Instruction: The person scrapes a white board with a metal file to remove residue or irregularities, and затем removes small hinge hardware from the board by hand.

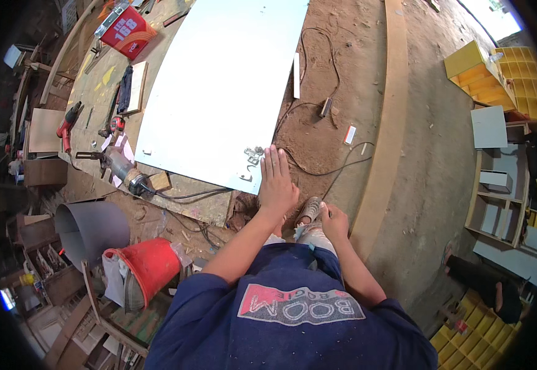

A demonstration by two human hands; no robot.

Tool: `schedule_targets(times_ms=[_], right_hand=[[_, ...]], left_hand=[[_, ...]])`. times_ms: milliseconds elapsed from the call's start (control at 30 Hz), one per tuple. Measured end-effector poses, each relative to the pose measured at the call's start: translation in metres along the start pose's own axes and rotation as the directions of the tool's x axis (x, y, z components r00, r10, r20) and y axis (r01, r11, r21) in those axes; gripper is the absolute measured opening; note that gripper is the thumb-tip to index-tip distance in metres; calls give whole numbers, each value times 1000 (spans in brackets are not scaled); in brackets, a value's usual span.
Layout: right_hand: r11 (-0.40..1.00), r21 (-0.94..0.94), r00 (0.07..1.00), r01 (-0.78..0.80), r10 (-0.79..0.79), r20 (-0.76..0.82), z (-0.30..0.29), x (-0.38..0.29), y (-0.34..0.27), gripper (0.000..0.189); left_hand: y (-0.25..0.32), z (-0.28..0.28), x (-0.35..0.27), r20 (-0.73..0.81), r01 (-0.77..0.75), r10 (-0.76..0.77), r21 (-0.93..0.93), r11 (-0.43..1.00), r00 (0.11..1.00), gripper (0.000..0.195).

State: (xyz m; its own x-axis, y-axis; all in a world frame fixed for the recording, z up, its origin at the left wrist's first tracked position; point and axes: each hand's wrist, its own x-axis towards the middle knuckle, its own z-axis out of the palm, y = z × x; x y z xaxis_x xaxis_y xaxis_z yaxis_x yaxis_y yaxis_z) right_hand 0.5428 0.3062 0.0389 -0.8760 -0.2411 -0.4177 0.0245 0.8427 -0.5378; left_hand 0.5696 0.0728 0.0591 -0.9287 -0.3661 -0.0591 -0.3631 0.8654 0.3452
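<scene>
A large white board lies on the workbench, its near right corner in front of me. My left hand rests at that corner's right edge, palm down and fingers stretched out close together. Small metal fittings lie on the board just left of my fingertips, with another small metal piece below them. My right hand is curled above my right leg, away from the board, thumb on top. Whether something small is inside it is hidden.
On the bench are a corded power tool, a red drill, a tape measure and a red can. A red bucket stands lower left. A long plank and cable lie at right; a person is beyond.
</scene>
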Motion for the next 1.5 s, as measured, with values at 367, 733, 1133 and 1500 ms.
schedule_targets(times_ms=[367,733,1133,1500], right_hand=[[989,138,992,-53,36,120,-5,7,2,42],[981,194,999,-13,21,-41,-29,1,38,49],[962,272,999,33,-32,-10,-73,106,-2,52],[970,185,936,155,-204,286,-113,264,-86,34]], left_hand=[[-22,-14,102,-108,156,-142,131,979,984,114],[-98,-34,169,-105,421,-410,120,899,906,123],[2,-1,146,-163,-79,42,-227,971,986,104],[8,2,229,-357,289,-300,-86,954,884,103]])
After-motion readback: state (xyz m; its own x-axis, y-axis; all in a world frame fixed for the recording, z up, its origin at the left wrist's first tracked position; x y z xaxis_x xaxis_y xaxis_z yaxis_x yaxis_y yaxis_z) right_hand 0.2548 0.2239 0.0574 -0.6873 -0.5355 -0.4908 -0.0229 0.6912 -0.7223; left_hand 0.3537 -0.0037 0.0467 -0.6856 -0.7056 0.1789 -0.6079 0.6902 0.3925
